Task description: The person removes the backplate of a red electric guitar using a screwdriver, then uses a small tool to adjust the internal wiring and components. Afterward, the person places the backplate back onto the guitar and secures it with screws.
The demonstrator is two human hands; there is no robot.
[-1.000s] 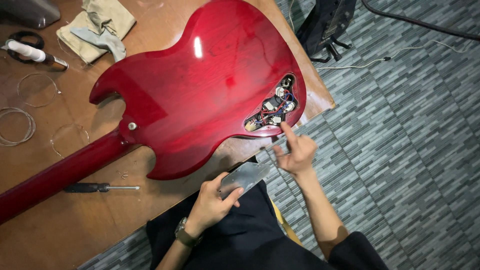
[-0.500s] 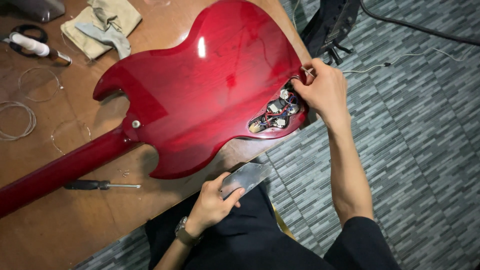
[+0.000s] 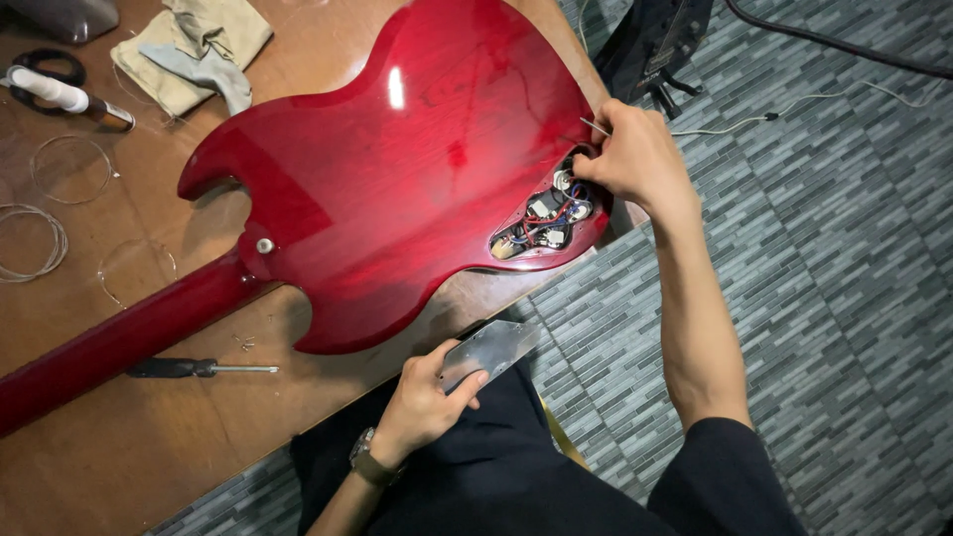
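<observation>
Right hand (image 3: pixel 635 159) has shifted up along the open control cavity (image 3: pixel 544 220) since 0.5 s ago, now at its far end by the table's right edge; left hand hasn't moved.

Near edge of table (image 3: pixel 119 467): left hand (image 3: pixel 422 402) grasping a grey metal cover plate (image 3: pixel 488 349), thumb on top, fingers curled under. Plate overhangs the near edge, over the lap. Watch (image 3: pixel 365 459) on that wrist.

Black-handled screwdriver (image 3: pixel 199 368) lies flat near the near edge, just below the guitar neck (image 3: pixel 119 342), not touching it. 2 or so small screws (image 3: pixel 243 342) just past it, by the neck.

Red guitar (image 3: pixel 397 189) lies face-down across the table, body toward the right edge, neck running to the left edge. Cavity sits at the body's lower right, wiring and pots exposed.

Right hand clenched, fingertips pinched at the top of the cavity. Thin metal tip (image 3: pixel 594 125) sticks out of it; can't tell what tool it is.

Left side: coiled strings (image 3: pixel 35 243) loose on the wood. Far left corner: black scissors (image 3: pixel 50 67), white-handled tool (image 3: pixel 60 91), crumpled beige cloth (image 3: pixel 194 50).
</observation>
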